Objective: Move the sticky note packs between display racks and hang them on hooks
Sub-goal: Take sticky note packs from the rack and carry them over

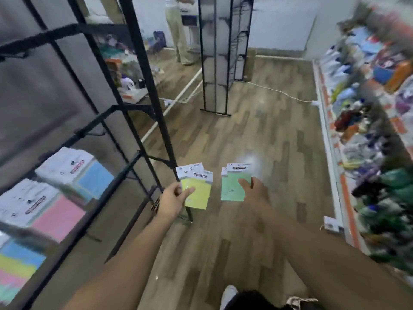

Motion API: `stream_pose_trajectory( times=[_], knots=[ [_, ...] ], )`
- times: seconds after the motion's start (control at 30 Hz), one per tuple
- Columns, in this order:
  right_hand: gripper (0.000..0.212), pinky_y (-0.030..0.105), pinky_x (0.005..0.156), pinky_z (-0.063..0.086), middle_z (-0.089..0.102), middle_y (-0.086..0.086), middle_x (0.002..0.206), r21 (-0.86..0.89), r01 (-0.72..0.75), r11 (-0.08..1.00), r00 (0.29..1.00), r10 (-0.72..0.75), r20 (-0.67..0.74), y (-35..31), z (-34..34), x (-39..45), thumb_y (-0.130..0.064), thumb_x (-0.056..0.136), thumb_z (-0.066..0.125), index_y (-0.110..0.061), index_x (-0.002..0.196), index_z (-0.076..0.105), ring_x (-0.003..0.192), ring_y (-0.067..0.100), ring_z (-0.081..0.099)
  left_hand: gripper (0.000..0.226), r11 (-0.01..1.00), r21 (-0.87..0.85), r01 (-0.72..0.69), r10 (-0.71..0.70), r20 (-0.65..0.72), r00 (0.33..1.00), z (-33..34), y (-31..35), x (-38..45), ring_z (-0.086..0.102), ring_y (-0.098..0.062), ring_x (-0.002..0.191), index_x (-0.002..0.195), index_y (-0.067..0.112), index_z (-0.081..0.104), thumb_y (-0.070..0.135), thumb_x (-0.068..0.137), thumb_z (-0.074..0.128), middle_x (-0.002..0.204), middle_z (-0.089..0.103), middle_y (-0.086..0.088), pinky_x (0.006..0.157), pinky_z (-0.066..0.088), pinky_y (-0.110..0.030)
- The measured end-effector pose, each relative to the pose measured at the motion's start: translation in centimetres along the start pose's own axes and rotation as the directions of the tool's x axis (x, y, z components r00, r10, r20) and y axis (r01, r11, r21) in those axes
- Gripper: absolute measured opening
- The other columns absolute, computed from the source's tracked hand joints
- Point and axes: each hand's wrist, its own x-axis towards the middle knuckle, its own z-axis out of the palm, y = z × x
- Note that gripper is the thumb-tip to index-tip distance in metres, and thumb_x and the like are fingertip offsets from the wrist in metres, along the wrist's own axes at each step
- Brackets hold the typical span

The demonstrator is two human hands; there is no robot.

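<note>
My left hand (172,201) pinches a fanned bunch of yellow sticky note packs (199,193) with white header cards, held out over the floor. My right hand (254,192) grips a few green sticky note packs (231,187) beside them, thumb on the front. Both bunches hang in the air in front of me, apart from each other. At my left stands a black wire display rack (143,70) with hooks; blue (93,179) and pink packs (55,214) hang on its lower part. A second black rack (220,54) stands ahead across the wooden floor.
A long shelf (335,157) full of mixed goods runs along the right side. A white cable (281,92) lies on the floor near the far rack. Another person (178,30) stands at the back. My shoe (229,295) shows at the bottom.
</note>
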Motion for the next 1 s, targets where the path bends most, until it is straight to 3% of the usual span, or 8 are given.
stream_pose_trajectory(
  times=[0.17, 0.3, 0.4, 0.5, 0.63, 0.73, 0.83, 1.0],
  knots=[
    [0.024, 0.045, 0.078, 0.057, 0.07, 0.006, 0.093, 0.069, -0.075, 0.995, 0.987, 0.084, -0.139, 2.0, -4.2, 5.0, -0.037, 0.097, 0.061, -0.013, 0.099, 0.064, 0.088, 0.027, 0.068, 0.044, 0.999, -0.041, -0.021, 0.023, 0.031, 0.999, 5.8, 2.2, 5.0, 0.031, -0.013, 0.058, 0.065, 0.015, 0.038, 0.027, 0.085, 0.076, 0.063, 0.036, -0.003, 0.053, 0.025, -0.025],
    [0.023, 0.054, 0.077, 0.057, 0.07, -0.001, 0.086, 0.149, -0.102, 0.984, 0.974, 0.129, -0.184, 3.7, -6.5, 9.0, -0.045, 0.09, 0.064, -0.021, 0.091, 0.064, 0.086, 0.028, 0.069, 0.05, 0.998, -0.068, -0.015, 0.021, 0.095, 0.995, 10.2, 2.7, 10.2, 0.036, -0.014, 0.059, 0.068, 0.002, 0.044, 0.037, 0.083, 0.076, 0.063, 0.039, -0.002, 0.059, 0.029, -0.033],
    [0.025, 0.045, 0.071, 0.06, 0.072, -0.001, 0.089, 0.151, -0.115, 0.982, 0.971, 0.143, -0.191, 2.9, -8.2, 12.8, -0.044, 0.093, 0.064, -0.019, 0.097, 0.067, 0.086, 0.022, 0.071, 0.048, 0.994, -0.1, -0.049, 0.066, 0.173, 0.983, 13.3, 4.4, 15.1, 0.036, -0.011, 0.057, 0.074, -0.002, 0.052, 0.038, 0.085, 0.074, 0.059, 0.039, -0.002, 0.058, 0.03, -0.033],
    [0.022, 0.038, 0.069, 0.058, 0.072, -0.002, 0.091, 0.112, -0.105, 0.988, 0.968, 0.128, -0.214, 1.5, -9.7, 17.7, -0.035, 0.097, 0.061, -0.015, 0.103, 0.066, 0.084, 0.015, 0.07, 0.025, 0.988, -0.132, -0.085, 0.118, 0.263, 0.958, 16.2, 7.8, 20.6, 0.045, -0.007, 0.058, 0.073, 0.015, 0.064, 0.033, 0.088, 0.072, 0.059, 0.052, 0.002, 0.058, 0.038, -0.027],
    [0.016, 0.028, 0.062, 0.056, 0.072, -0.004, 0.094, 0.141, -0.102, 0.985, 0.948, 0.139, -0.285, -0.8, -11.3, 23.9, -0.033, 0.097, 0.061, -0.019, 0.103, 0.066, 0.085, 0.011, 0.069, 0.008, 0.974, -0.206, -0.099, 0.159, 0.303, 0.939, 19.6, 13.0, 27.9, 0.06, -0.001, 0.065, 0.082, 0.02, 0.069, 0.021, 0.09, 0.07, 0.075, 0.069, 0.001, 0.062, 0.046, -0.014],
    [0.013, 0.037, 0.072, 0.059, 0.073, -0.006, 0.093, 0.164, -0.104, 0.981, 0.929, 0.155, -0.336, -2.1, -12.7, 28.4, -0.034, 0.097, 0.062, -0.022, 0.1, 0.067, 0.087, 0.012, 0.07, 0.01, 0.974, -0.202, -0.105, 0.17, 0.342, 0.924, 22.4, 17.0, 33.0, 0.064, 0.006, 0.069, 0.084, 0.029, 0.066, 0.023, 0.091, 0.068, 0.083, 0.072, 0.005, 0.065, 0.048, -0.009],
    [0.016, 0.039, 0.075, 0.06, 0.073, -0.007, 0.094, 0.19, -0.111, 0.975, 0.924, 0.172, -0.341, -2.8, -14.0, 33.0, -0.037, 0.097, 0.061, -0.023, 0.104, 0.067, 0.088, 0.009, 0.07, 0.006, 0.973, -0.21, -0.096, 0.168, 0.358, 0.918, 25.8, 19.8, 37.4, 0.065, -0.002, 0.078, 0.087, 0.027, 0.066, 0.024, 0.092, 0.067, 0.088, 0.072, 0.002, 0.07, 0.05, -0.016],
    [0.013, 0.027, 0.072, 0.057, 0.073, -0.008, 0.094, 0.206, -0.073, 0.976, 0.924, 0.144, -0.355, -3.1, -17.3, 43.4, -0.031, 0.098, 0.061, -0.022, 0.106, 0.066, 0.088, 0.005, 0.069, 0.008, 0.978, -0.187, -0.096, 0.165, 0.399, 0.902, 32.8, 22.9, 45.5, 0.069, -0.007, 0.081, 0.09, 0.03, 0.067, 0.022, 0.091, 0.068, 0.089, 0.074, 0.0, 0.074, 0.054, -0.024]
  ],
)
